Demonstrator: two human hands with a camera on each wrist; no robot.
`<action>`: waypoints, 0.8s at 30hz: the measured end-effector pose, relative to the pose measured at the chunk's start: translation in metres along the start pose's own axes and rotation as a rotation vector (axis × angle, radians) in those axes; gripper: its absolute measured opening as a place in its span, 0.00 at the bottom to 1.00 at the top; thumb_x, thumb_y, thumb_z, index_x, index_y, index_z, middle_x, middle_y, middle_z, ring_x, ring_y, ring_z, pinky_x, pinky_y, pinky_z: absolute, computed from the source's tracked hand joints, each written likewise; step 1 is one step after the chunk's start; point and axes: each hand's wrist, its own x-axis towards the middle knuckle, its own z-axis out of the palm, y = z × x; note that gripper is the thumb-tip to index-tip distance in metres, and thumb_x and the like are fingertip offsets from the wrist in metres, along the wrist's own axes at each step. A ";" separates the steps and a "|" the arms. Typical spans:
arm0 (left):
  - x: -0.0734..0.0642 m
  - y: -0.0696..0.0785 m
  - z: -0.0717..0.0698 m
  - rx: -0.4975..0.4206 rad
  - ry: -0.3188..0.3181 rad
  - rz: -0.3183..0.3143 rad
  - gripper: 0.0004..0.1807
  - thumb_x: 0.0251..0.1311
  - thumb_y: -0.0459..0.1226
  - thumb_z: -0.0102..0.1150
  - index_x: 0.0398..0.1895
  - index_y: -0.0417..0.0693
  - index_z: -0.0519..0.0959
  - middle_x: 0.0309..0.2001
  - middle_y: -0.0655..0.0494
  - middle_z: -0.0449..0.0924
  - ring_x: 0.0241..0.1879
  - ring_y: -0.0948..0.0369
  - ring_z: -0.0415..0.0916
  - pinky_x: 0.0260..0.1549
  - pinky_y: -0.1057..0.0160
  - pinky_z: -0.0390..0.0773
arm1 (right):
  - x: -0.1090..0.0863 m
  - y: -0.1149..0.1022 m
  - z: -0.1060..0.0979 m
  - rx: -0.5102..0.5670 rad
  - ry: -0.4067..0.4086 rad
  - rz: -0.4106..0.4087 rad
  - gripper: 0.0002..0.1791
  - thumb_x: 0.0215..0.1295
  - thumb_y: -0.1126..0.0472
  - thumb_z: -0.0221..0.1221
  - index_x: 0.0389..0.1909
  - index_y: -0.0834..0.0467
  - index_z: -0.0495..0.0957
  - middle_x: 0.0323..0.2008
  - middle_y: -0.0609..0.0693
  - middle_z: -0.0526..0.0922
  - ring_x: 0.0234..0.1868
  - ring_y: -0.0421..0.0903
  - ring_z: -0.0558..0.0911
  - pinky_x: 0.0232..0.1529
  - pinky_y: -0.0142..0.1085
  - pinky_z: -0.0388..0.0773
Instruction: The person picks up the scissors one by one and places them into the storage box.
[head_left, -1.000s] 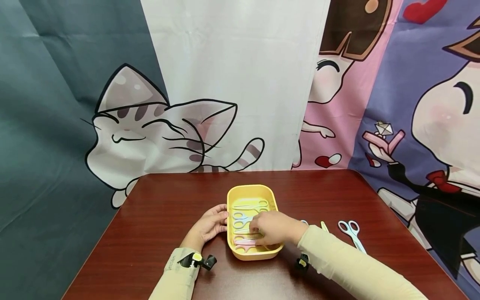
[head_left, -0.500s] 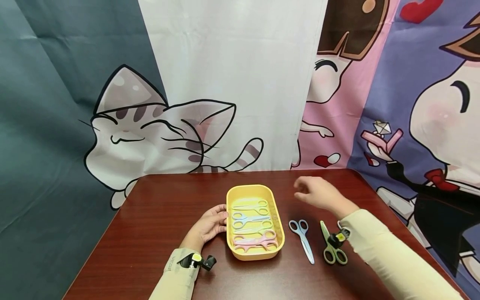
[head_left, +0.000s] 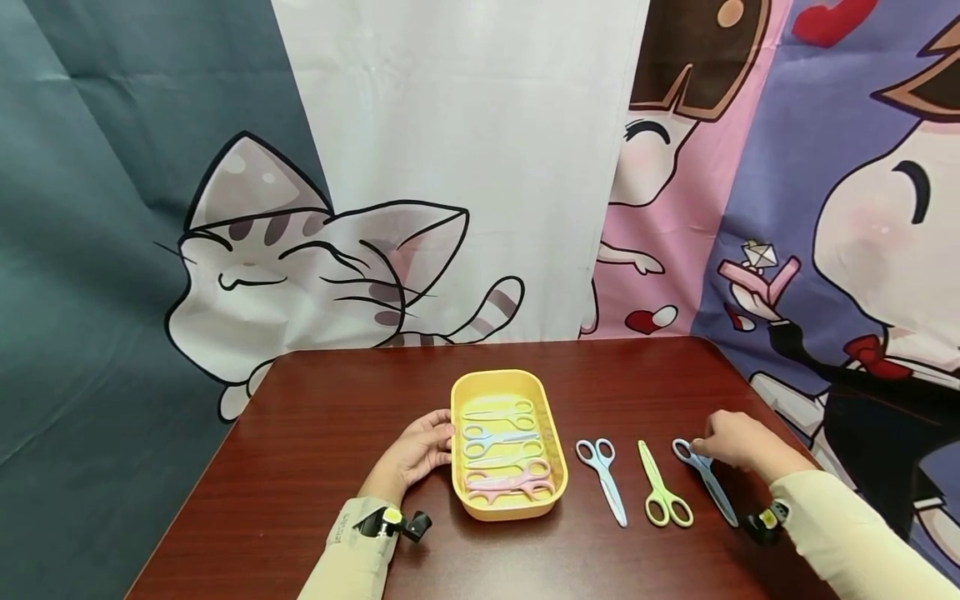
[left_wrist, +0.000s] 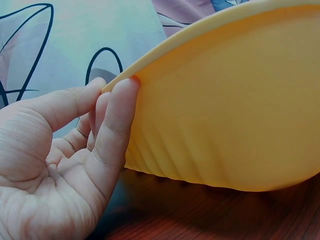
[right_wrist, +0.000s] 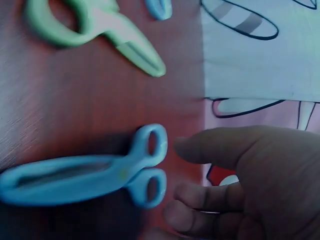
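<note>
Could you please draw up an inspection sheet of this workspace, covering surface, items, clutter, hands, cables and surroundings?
Surface: reddish-brown table, with a light sheen toward the near edge.
Items: yellow tray holding green, blue and pink scissors, the pink overlapping; to its right on the table lie the inner blue scissors, loose green scissors and outer blue scissors.
Clutter: nothing seen.
Left hand: holds the tray's left rim.
Right hand: beside the outer blue scissors' handles, a gap showing in the right wrist view.
Cables: nothing seen.
Surroundings: cartoon-printed backdrop behind the table.
</note>
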 end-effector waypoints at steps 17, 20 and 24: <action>0.003 -0.003 -0.004 -0.018 -0.022 -0.003 0.12 0.75 0.24 0.41 0.57 0.38 0.64 0.36 0.56 0.80 0.28 0.66 0.79 0.27 0.67 0.85 | -0.018 0.003 0.021 0.062 -0.077 0.124 0.16 0.49 0.60 0.68 0.22 0.62 0.69 0.17 0.56 0.73 0.10 0.48 0.78 0.12 0.40 0.79; 0.002 -0.003 -0.003 -0.009 -0.015 0.004 0.12 0.75 0.25 0.43 0.57 0.38 0.64 0.35 0.56 0.80 0.28 0.66 0.78 0.27 0.68 0.84 | -0.016 0.003 0.022 0.090 -0.076 0.137 0.15 0.50 0.61 0.67 0.23 0.63 0.70 0.18 0.57 0.74 0.11 0.49 0.79 0.13 0.41 0.80; 0.001 -0.003 -0.002 0.002 -0.012 0.013 0.12 0.74 0.25 0.45 0.57 0.38 0.64 0.36 0.56 0.80 0.28 0.67 0.78 0.27 0.68 0.84 | -0.012 0.002 0.020 0.092 -0.048 0.134 0.12 0.49 0.62 0.64 0.22 0.63 0.70 0.19 0.57 0.74 0.10 0.49 0.79 0.12 0.42 0.80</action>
